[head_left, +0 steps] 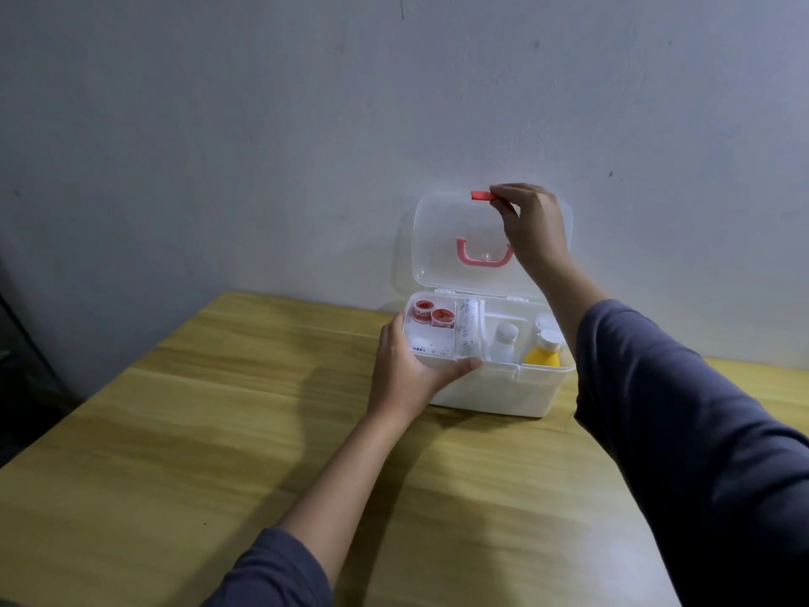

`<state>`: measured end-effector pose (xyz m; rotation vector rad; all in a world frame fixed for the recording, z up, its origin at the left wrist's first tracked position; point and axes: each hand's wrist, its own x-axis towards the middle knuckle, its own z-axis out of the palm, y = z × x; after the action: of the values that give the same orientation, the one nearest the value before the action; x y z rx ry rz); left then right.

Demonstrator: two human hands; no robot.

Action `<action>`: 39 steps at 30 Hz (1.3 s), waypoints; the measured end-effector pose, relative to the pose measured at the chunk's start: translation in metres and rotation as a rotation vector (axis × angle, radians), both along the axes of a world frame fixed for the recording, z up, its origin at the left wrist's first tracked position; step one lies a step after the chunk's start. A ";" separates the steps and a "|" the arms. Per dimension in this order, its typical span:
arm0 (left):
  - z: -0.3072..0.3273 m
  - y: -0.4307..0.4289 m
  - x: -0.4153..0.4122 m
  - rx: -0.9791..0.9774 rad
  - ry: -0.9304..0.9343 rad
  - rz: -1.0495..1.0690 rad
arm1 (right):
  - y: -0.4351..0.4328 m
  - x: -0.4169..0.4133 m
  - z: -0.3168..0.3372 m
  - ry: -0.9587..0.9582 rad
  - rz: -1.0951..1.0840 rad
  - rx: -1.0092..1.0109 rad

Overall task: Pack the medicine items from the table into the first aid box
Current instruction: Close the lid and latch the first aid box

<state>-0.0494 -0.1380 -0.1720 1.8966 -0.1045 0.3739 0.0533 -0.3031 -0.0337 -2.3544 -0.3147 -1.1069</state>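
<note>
A white first aid box (503,392) stands on the wooden table against the wall, its clear lid (442,238) raised upright. My right hand (532,223) pinches the red latch (481,195) at the lid's top edge. My left hand (405,370) grips the front left corner of the inner tray (437,359). The tray holds two red tape rolls (433,314), a wrapped bandage roll (468,328) and a white item. Beside the tray, inside the box, stand a white bottle (504,341) and a yellow bottle (544,352).
The wooden table (245,431) stretches toward me, with its left edge running diagonally. A grey wall (262,146) rises directly behind the box. A pink carry handle (483,256) shows through the lid.
</note>
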 end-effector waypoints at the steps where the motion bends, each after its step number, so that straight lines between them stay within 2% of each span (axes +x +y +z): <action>1: 0.000 -0.001 0.000 0.000 -0.003 0.003 | -0.001 -0.004 0.001 -0.014 -0.003 -0.006; 10: 0.000 -0.008 0.007 -0.078 -0.009 -0.033 | -0.007 -0.077 -0.015 -0.181 0.087 0.025; 19: -0.001 -0.005 0.000 -0.251 0.018 -0.165 | -0.022 -0.141 -0.067 -0.022 0.219 -0.107; 25: -0.007 0.003 0.002 -0.267 0.024 -0.228 | -0.025 -0.155 -0.099 0.086 0.247 -0.002; 32: -0.014 0.009 0.008 -0.228 0.048 -0.261 | -0.023 -0.161 -0.122 0.024 0.256 0.031; 39: -0.017 0.010 0.011 -0.209 0.025 -0.274 | -0.025 -0.159 -0.131 -0.010 0.253 -0.089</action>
<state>-0.0380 -0.1281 -0.1885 1.6528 -0.2944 0.1669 -0.1057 -0.3280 -0.1644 -2.3070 -0.6574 -1.0016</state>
